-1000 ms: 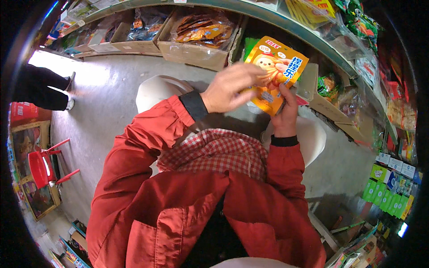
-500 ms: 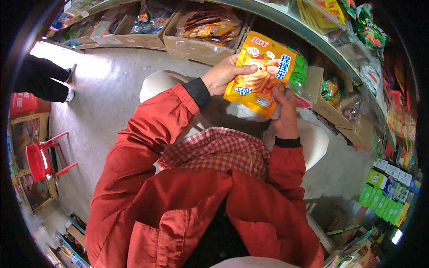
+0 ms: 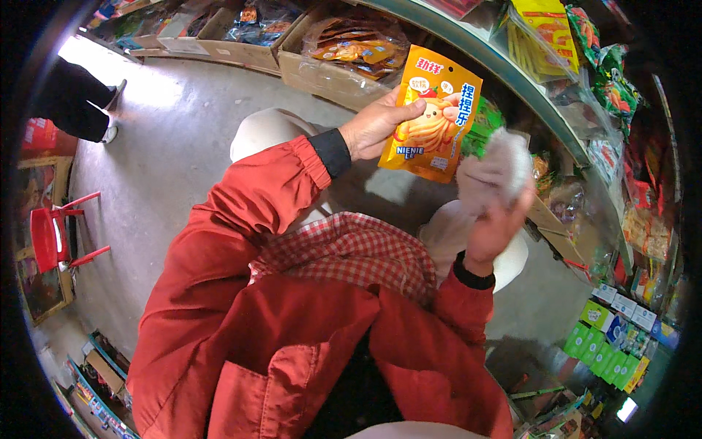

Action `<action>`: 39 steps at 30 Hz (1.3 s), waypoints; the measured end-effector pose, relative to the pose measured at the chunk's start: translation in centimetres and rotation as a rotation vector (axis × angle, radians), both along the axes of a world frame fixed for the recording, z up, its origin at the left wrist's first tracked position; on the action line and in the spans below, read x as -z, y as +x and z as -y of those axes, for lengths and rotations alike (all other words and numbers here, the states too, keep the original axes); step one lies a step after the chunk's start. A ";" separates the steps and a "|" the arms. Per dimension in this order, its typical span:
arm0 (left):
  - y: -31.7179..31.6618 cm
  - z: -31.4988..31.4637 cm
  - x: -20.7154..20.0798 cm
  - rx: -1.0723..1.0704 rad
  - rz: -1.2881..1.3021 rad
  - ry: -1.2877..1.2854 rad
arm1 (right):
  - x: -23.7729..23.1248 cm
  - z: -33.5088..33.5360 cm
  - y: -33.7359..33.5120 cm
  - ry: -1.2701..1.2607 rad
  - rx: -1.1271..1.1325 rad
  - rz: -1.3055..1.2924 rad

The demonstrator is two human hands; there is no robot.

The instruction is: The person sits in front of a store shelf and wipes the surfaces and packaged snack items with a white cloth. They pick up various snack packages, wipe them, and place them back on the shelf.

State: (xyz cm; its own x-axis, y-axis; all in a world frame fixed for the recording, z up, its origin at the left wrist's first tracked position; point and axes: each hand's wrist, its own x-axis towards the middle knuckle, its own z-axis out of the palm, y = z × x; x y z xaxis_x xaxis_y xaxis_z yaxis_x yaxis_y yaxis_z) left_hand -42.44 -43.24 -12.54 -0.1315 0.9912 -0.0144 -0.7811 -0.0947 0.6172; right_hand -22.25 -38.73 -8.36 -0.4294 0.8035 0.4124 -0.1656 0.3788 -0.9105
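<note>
My left hand [image 3: 374, 127] grips an orange snack packet [image 3: 426, 139] by its left side, thumb across the front. The packet is held upright, printed with a cartoon figure, and has a small hanging hole near its top edge. Apart from it on the right, my right hand [image 3: 499, 228] is closed on a pale greyish-pink cloth [image 3: 491, 174], which flares upward from the fingers. Both cloth and right fingers are smeared by motion. A red checked cloth [image 3: 351, 252] covers my lap between my knees.
Cardboard boxes stand on the low shelf ahead; one box [image 3: 327, 84] holds similar orange packets. Bagged goods [image 3: 545, 40] fill the shelves at right, with green boxes [image 3: 603, 344] lower down. A red chair [image 3: 50, 238] and a person's dark-clothed legs [image 3: 77, 99] are at left.
My right hand has left the packet and swung right, and the cloth now shows spread out above it. My left hand keeps the packet, which has shifted slightly right and up.
</note>
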 end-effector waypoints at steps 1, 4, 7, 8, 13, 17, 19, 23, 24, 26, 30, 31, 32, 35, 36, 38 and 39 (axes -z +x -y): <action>0.1 0.0 0.0 0.001 0.019 -0.007 | 0.1 0.5 -0.5 0.121 0.029 0.180; 0.2 0.1 0.2 0.041 0.054 -0.070 | 1.4 1.4 -3.3 0.588 -0.088 0.457; 0.3 0.3 0.7 0.081 0.116 -0.100 | 2.5 2.1 -5.4 0.723 -0.049 0.557; 0.3 0.4 0.9 0.077 0.113 -0.120 | 2.6 1.5 -5.8 0.725 -0.038 0.541; 0.4 0.7 1.6 0.112 0.121 -0.109 | 2.3 -0.8 -7.0 0.826 0.040 0.509; 0.9 0.5 1.4 0.101 0.135 -0.112 | 1.4 -2.6 -7.7 0.785 0.123 0.540; 1.0 0.6 1.2 0.102 0.121 -0.102 | 1.0 -3.4 -7.6 0.695 0.143 0.582; 0.7 0.5 0.8 0.049 0.097 -0.122 | 1.3 -3.9 -6.9 0.691 0.167 0.724; 0.6 0.5 0.7 0.018 0.084 -0.095 | 1.5 -3.6 -6.6 0.691 0.154 0.721; 0.1 0.2 0.6 -0.026 0.095 -0.088 | 2.1 -2.6 -6.1 0.717 0.119 0.688; -0.7 -0.3 0.6 -0.113 0.091 -0.070 | 3.0 0.7 -5.3 0.763 0.072 0.768; -0.8 -0.3 0.6 -0.135 0.088 -0.062 | 3.1 1.3 -5.3 0.759 0.057 0.769; -0.9 -0.4 0.6 -0.137 0.119 -0.046 | 3.2 1.9 -5.3 0.754 0.046 0.769; -1.0 -0.6 0.8 -0.113 0.177 -0.044 | 3.3 2.8 -5.2 0.755 0.001 0.761; -1.0 -0.7 0.8 -0.110 0.182 -0.051 | 3.3 3.1 -5.4 0.757 -0.013 0.751; -1.0 -0.7 1.0 -0.090 0.176 -0.049 | 3.4 3.3 -5.6 0.783 -0.009 0.725; -0.9 -0.7 1.1 -0.078 0.175 -0.029 | 3.3 3.1 -5.7 0.782 0.006 0.717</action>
